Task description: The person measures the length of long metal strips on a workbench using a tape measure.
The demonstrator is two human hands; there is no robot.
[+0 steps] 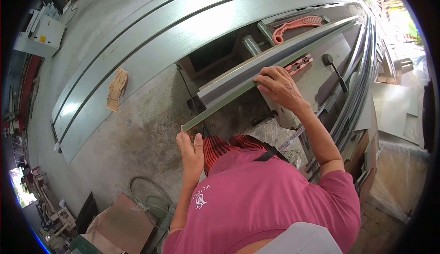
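A long, narrow green-edged metal strip [215, 109] slants up to the right in front of me. My right hand [282, 87] is closed over it partway along, with bent fingers on its upper edge. At the strip's near left end is my left hand [190, 153]. Its fingers are stretched up, with the tips touching that end, and the thumb stands apart. Directly behind the strip runs a grey metal channel [256, 77], roughly parallel to it. A pink notched plastic piece [300, 65] lies just beyond my right hand.
Long, shiny metal sheets [197, 29] extend across the back. A pink curved handle [298, 26] lies beside metal cylinders [251, 45]. A tan work glove [117, 89] rests at left. At right are a black-handled tool [336, 71], a tape measure [293, 138] and stacked metal lengths [355, 100].
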